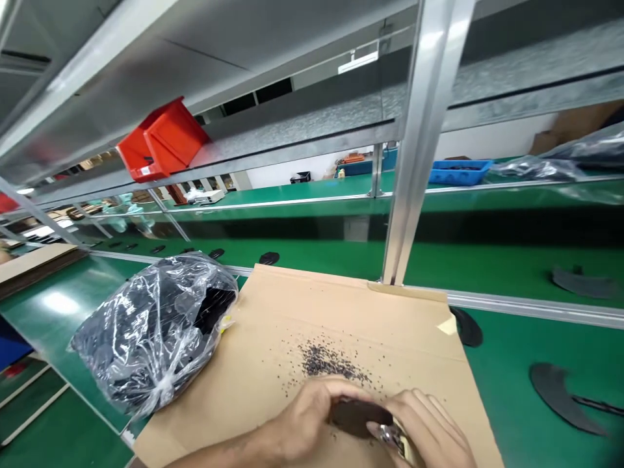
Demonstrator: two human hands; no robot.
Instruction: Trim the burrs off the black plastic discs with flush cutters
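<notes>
My left hand (308, 411) is closed on the edge of a flat, dark, rounded plastic piece (359, 417), held low over a cardboard sheet (273, 312). Against the piece's right end, my right hand (431, 426) grips a small tool with a shiny metal head and a pale handle, which looks like nippers (390, 437). The tool's jaws are partly hidden by my fingers. Just beyond both hands, a scatter of small black bits (324, 361) lies on the cardboard. A clear plastic bag (151, 325) full of dark pieces stands to the left, its mouth facing the cardboard.
Curved black parts (560, 396) lie on the green bench to the right, and several more line the strip behind. A metal post (414, 143) rises behind the cardboard. On the shelves sit a red bin (163, 140) and a blue tray (461, 172).
</notes>
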